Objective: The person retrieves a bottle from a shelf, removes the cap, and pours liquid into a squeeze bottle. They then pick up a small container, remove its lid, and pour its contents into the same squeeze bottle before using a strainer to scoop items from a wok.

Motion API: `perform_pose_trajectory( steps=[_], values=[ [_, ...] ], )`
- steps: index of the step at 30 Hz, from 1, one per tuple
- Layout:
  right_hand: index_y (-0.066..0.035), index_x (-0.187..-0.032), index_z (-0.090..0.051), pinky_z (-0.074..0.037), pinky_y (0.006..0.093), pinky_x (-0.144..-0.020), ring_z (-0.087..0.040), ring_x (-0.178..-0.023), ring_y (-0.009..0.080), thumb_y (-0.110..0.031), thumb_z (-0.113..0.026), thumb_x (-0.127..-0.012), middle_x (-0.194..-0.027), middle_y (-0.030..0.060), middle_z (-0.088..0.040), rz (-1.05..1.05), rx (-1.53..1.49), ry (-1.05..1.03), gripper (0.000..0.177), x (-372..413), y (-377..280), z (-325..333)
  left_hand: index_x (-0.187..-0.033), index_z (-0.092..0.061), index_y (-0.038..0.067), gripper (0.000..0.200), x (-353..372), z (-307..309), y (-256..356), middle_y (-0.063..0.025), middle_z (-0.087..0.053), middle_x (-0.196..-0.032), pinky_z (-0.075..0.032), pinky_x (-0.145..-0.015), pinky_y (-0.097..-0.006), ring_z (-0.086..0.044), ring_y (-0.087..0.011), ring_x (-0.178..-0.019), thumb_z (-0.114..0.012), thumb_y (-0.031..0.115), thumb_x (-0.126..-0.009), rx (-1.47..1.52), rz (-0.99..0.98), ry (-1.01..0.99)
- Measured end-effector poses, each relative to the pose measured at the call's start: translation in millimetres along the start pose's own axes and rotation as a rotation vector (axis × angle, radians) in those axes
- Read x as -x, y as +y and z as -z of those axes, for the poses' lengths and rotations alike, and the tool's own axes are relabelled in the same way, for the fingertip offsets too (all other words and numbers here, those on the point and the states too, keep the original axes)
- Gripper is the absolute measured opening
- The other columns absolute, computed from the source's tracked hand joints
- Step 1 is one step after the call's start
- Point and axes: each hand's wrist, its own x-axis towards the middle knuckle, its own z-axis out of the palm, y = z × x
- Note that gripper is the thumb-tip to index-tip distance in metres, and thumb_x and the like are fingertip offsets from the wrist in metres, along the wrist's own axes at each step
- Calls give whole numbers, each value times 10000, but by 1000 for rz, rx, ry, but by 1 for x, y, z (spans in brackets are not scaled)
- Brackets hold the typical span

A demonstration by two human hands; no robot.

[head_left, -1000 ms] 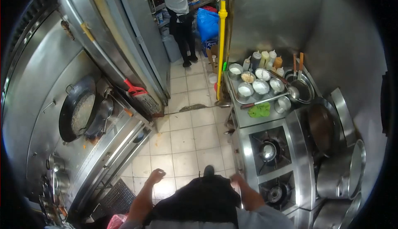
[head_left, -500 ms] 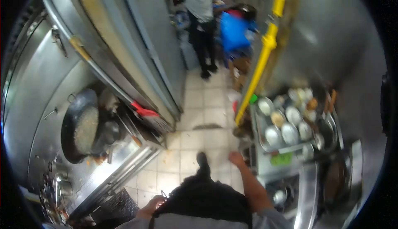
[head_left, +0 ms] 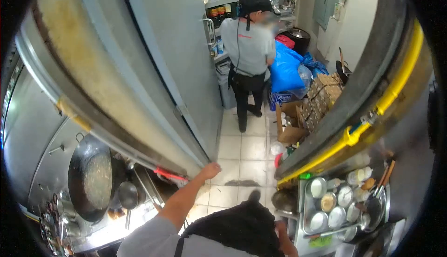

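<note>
My left hand point(head_left: 210, 170) is stretched forward over the tiled floor beside the edge of the grey wall panel. Its fingers are curled in, and nothing shows in them. Low at the right side of my black apron point(head_left: 228, 226) hangs my right hand point(head_left: 281, 229); its fingers are too hidden to read. On the stove to the left sits a large wok point(head_left: 77, 182) with pale liquid in it, and a small dark pan point(head_left: 128, 195) is beside it. To the right, a metal tray point(head_left: 305, 210) bears several round containers and a ladle.
A co-worker point(head_left: 249, 47) in a grey shirt stands ahead in the passage, by a blue bag point(head_left: 285, 68). Stacked egg trays point(head_left: 321, 96) and an open cardboard box point(head_left: 291, 131) line the right. A yellow pipe point(head_left: 354, 138) runs along the right doorway edge.
I have moved forward toward the doorway, and the co-worker and shelves look nearer. My left hand has swung forward, while my right hand has dropped back beside the apron.
</note>
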Motion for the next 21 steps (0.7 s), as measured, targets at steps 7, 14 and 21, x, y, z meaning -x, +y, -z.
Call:
perform_pose_trajectory(
  steps=[7,14,21],
  values=[
    [-74,-797,-695,-513,471,-687,-638,-722,376,-262,-554,-846,-764,196,-646,-93,-67,155,240,-228,53,25,-1166,-652,35,445,-104,13,72,-166,-706,-1029,-527,-858,-430,-673,-333,-991,-654,386,-891,-299,-68,-153],
    [-24,-887,-729,-536,482,-816,-673,-941,395,-367,-605,-824,-911,214,-709,192,-222,-58,370,-502,22,174,-1098,-672,59,303,-117,99,57,-79,-702,-967,-554,-723,-348,-691,-198,-821,-578,298,-939,110,390,-143],
    [-30,-1057,-690,-507,454,-872,-651,-976,412,-368,-581,-904,-1027,234,-691,283,-852,-15,387,-642,-200,480,-1181,-620,37,283,-175,149,127,-63,-690,-1002,-556,-735,-312,-675,-169,-868,-591,209,-957,467,364,117]
  ],
)
